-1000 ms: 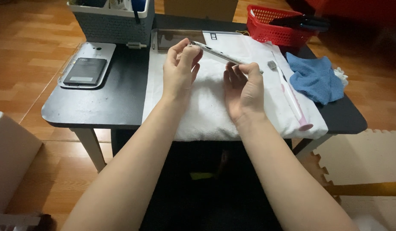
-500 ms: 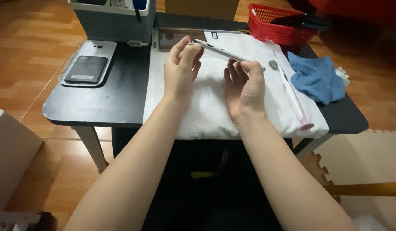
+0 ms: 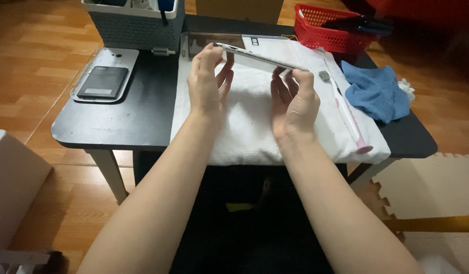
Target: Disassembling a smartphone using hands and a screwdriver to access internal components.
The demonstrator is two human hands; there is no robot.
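Both hands (image 3: 255, 91) gripping phone (image 3: 260, 58) edgewise

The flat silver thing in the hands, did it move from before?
Hardly. Both hands, left hand and right hand, kept hold of the thin silver device edge-on above the white towel; nothing was let go. The pink brush, blue cloth and red basket stayed put.

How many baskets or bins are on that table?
2: a grey bin at the table's far left edge, and a red basket at the far right. Others may sit out of view.
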